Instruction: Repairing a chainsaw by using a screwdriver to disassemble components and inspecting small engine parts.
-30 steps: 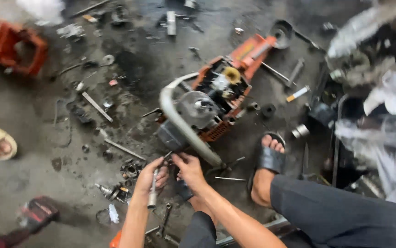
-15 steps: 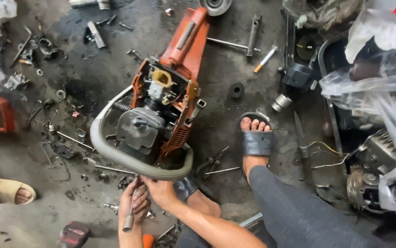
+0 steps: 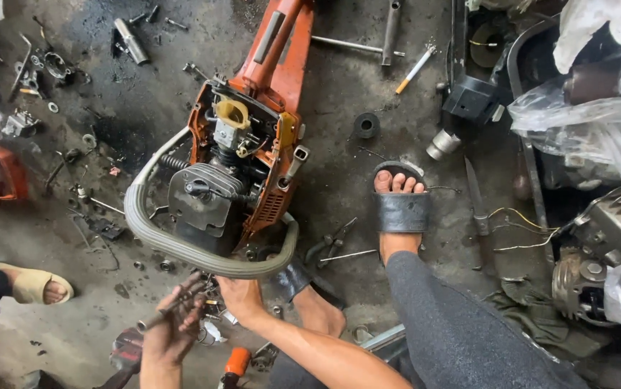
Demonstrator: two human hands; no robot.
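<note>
Left hand (image 3: 168, 333) clenched on a metal tool (image 3: 171, 305); right hand (image 3: 242, 297) gripped the grey handle (image 3: 181, 245) of the orange saw (image 3: 242, 155) on the floor. Best steadied firmly, tool kept square.

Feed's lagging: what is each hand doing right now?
Left hand: fingers closed around a slim metal tool.
Right hand: on the chainsaw's grey handle bar; whether it grips cannot be told.

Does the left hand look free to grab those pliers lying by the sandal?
Probably not right away: the left hand already grips a metal tool, and the right hand and forearm lie between it and the pliers.
</note>
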